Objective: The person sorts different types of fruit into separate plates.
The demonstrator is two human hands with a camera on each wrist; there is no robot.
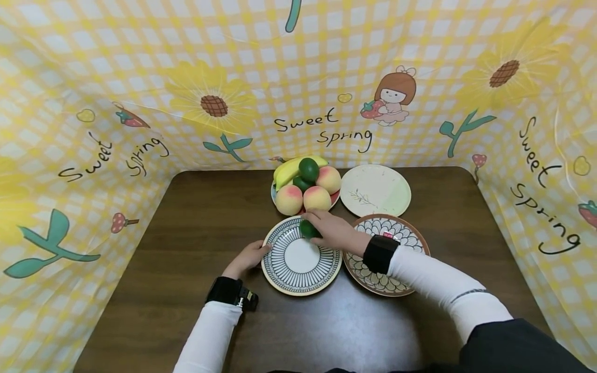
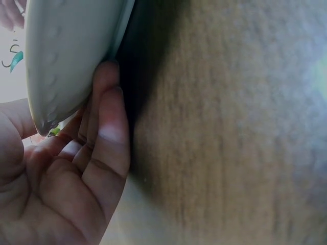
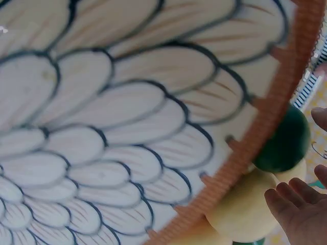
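My left hand [image 1: 249, 257] grips the left rim of a plate [image 1: 303, 263] with dark radial stripes, fingers beneath the rim in the left wrist view. Dark wood shows under the raised edge [image 2: 71, 56] there. Over the upper part of this plate, my right hand [image 1: 333, 231] holds a dark green fruit, seemingly a lime [image 1: 308, 229], its fingers around the upper side and the thumb below. In the right wrist view the lime [image 3: 283, 140] appears beside the thumb and fingertips. Whether it touches the plate I cannot tell.
Behind the striped plate, a plate of fruit holds bananas [image 1: 289, 170], several peaches [image 1: 289, 199] and dark green fruits [image 1: 309, 170]. A pale plate [image 1: 375, 189] lies at the back right. A brown-rimmed petal-patterned plate [image 1: 415, 235] sits under my right forearm. Patterned cloth [image 1: 252, 77] walls the table.
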